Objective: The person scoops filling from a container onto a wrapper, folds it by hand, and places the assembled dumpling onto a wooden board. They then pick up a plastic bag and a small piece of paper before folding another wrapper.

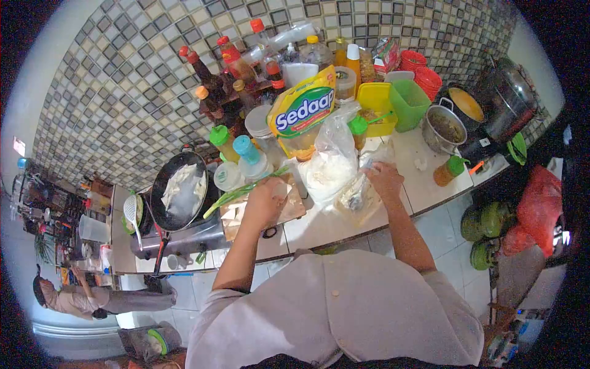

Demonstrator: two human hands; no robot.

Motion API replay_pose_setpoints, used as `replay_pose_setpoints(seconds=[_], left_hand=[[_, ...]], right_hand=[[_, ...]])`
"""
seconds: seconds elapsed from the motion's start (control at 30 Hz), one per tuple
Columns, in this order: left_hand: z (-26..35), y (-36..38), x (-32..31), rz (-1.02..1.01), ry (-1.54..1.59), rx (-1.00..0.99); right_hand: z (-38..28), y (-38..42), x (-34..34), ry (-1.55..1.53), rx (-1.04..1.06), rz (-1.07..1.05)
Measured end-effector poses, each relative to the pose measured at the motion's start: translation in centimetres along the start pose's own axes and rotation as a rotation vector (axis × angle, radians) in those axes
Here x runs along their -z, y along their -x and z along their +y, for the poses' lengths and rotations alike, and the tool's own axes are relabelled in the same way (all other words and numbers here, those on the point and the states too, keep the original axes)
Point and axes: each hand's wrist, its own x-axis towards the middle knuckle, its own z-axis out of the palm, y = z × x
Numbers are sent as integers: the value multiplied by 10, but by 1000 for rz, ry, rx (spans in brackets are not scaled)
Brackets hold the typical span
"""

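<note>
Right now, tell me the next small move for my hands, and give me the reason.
I'd probably bring the left hand across to steady the clear plastic bag. The right hand is at that bag's right edge, while the left is over the brown sheet, so the bag's left side appears to have no hand on it.

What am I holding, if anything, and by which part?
Your right hand is at the right side of the clear bag, but a grip can't be confirmed. Your left hand is over the brown sheet; any hold is hidden.
</note>
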Motion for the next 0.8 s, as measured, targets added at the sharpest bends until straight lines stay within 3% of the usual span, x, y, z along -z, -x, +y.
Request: replay_pose_setpoints(seconds=[0.13,0.2,0.33,0.4,0.53,0.6,0.63,0.7,0.77,0.8], left_hand=[[-5,-3,-8,12,98,31],[-6,-3,-12,33,77,15],[-7,-1,-16,-3,92,92],[5,3,-6,8,106,112],[56,9,10,-28,281,135],[50,9,-25,-92,314,59],[52,9,-36,-157,340,-17],[60,9,-50,-266,320,-10],[70,11,-63,-383,298,-5],[72,12,-72,-473,606,54]], right_hand=[[14,-7,-6,-165,-57,-81],[16,-4,-9,-284,-76,80],[18,1,-4,-541,-119,44],[20,7,0,-735,96,97],[8,31,30,-697,234,217],[3,40,48,-1043,115,238],[5,41,52,-1038,117,238],[13,39,58,-1180,-104,192],[31,36,41,-1310,-148,157],[39,35,31,-1445,-192,119]])
